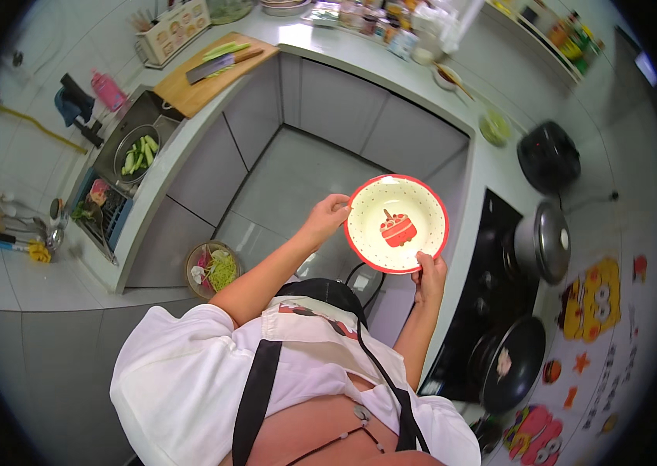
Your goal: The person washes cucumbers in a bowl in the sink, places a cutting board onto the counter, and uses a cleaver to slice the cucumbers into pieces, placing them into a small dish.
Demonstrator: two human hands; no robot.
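A cream bowl point(397, 210) with a red rim, small dots and a red cake picture in its bottom is held out in front of my body. Nothing lies inside it. My left hand point(330, 217) grips its left edge, fingers closed at the rim. At the lower right of the rim, my right hand point(428, 278) pinches it, with the thumb over the edge. Nearest on the right is the black gas stove point(487, 272), where a dark wok point(513, 365) holds a small pale lump. Behind the wok stands a lidded grey pot point(552, 242).
On the left, a cutting board point(188, 89) carries a knife point(223, 64) and green vegetable pieces. Cut cucumber-like pieces fill a strainer point(120, 155) in the sink. A bin point(195, 281) with peelings stands on the floor. A black rice cooker point(549, 158) sits on the right counter.
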